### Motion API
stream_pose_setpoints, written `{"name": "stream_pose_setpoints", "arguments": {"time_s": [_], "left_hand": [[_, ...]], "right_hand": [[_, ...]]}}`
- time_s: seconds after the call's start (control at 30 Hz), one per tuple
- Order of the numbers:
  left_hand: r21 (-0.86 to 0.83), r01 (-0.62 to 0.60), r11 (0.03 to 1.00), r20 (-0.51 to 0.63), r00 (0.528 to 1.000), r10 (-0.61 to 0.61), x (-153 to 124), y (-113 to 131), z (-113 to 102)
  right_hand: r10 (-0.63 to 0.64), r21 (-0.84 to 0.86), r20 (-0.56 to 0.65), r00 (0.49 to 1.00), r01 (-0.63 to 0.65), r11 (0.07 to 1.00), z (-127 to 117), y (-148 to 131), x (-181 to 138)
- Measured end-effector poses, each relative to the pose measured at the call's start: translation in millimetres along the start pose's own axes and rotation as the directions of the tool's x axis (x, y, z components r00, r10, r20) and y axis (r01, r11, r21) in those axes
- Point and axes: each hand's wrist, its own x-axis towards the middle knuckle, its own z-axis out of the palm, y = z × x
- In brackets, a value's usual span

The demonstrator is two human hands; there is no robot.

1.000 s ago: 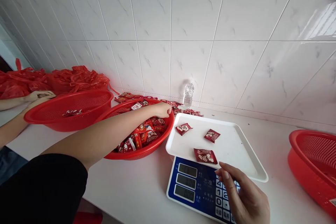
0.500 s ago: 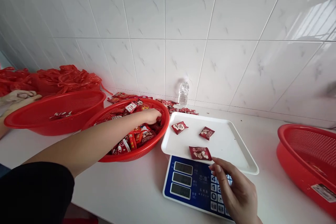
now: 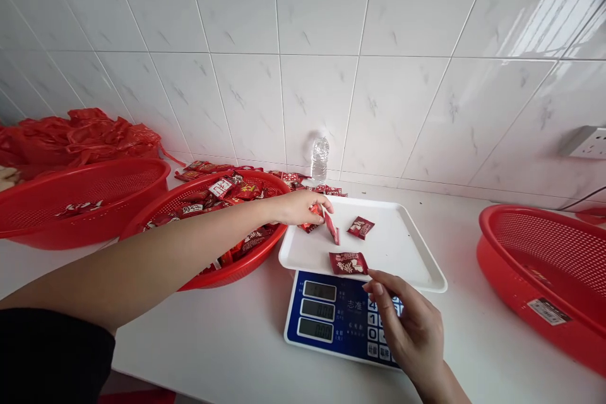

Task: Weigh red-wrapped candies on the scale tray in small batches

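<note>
My left hand point(image 3: 305, 207) reaches over the left end of a white tray point(image 3: 407, 246), closed on small red candy packets point(image 3: 331, 228). One packet hangs tilted under the fingertips; how many are in the grasp is partly hidden. At the tray's near edge, my right hand point(image 3: 411, 322) pinches the corner of a dark red packet point(image 3: 348, 263) between thumb and finger. Another dark red packet point(image 3: 360, 227) lies flat on the tray. Below the tray is the blue panel of a digital scale point(image 3: 319, 309), its keys partly covered by my right hand.
A red basket point(image 3: 237, 276) full of packets stands left of the tray. Further left are another red basket point(image 3: 137, 170) and a heap of red plastic bags point(image 3: 95, 132). Another basket point(image 3: 511, 284) stands right. A clear bottle point(image 3: 320, 159) stands by the tiled wall.
My left hand has come out of the full basket, moving right over the tray with packets in its fingers. My right hand keeps its pinch. The view has shifted slightly right.
</note>
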Motion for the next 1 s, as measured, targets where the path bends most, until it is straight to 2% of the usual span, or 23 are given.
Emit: {"name": "stream_pose_setpoints", "arguments": {"time_s": [0.07, 0.17, 0.33, 0.4, 0.47, 0.53, 0.63, 0.73, 0.83, 0.93, 1.0], "left_hand": [[-0.005, 0.008, 1.0, -0.013, 1.0, -0.008, 2, 3, -1], [0.077, 0.03, 0.997, -0.111, 0.994, -0.021, 2, -3, -16], [0.219, 0.226, 0.949, -0.285, 0.945, -0.16, -7, -41, -48], [0.242, 0.299, 0.923, -0.325, 0.921, -0.214, -12, -57, -54], [0.256, 0.32, 0.912, -0.351, 0.91, -0.22, -15, -66, -53], [0.265, 0.295, 0.918, -0.373, 0.909, -0.184, -14, -63, -42], [0.262, 0.18, 0.948, -0.349, 0.934, -0.081, -6, -39, -10], [0.284, -0.054, 0.957, -0.202, 0.973, 0.115, 4, -8, 29], [0.358, -0.144, 0.923, -0.087, 0.979, 0.186, 13, 14, 59], [0.348, -0.133, 0.928, -0.073, 0.983, 0.168, 18, 21, 72], [0.29, -0.162, 0.943, -0.087, 0.977, 0.195, 18, 21, 69]], "right_hand": [[-0.008, 0.007, -0.013, 1.0, 0.008, 1.0, 0, 1, 0], [-0.01, 0.015, -0.006, 1.0, 0.01, 1.0, -1, 2, -3], [0.001, 0.033, 0.005, 1.0, -0.001, 0.999, -1, 3, -8], [0.025, 0.04, -0.001, 1.0, -0.025, 0.999, -1, 2, -9], [0.034, 0.041, -0.004, 0.999, -0.034, 0.999, 0, 2, -9], [0.022, 0.032, 0.007, 1.0, -0.022, 0.999, 0, 2, -8], [-0.001, 0.009, 0.018, 1.0, 0.0, 1.0, -1, 2, -6], [-0.001, -0.004, 0.008, 1.0, 0.001, 1.0, 0, 3, -5], [0.007, -0.012, 0.01, 1.0, -0.007, 1.0, 1, 4, -6], [0.038, -0.011, 0.013, 0.999, -0.038, 0.999, 2, 6, -9], [0.075, -0.007, 0.002, 0.997, -0.075, 0.997, 2, 6, -11]]}}
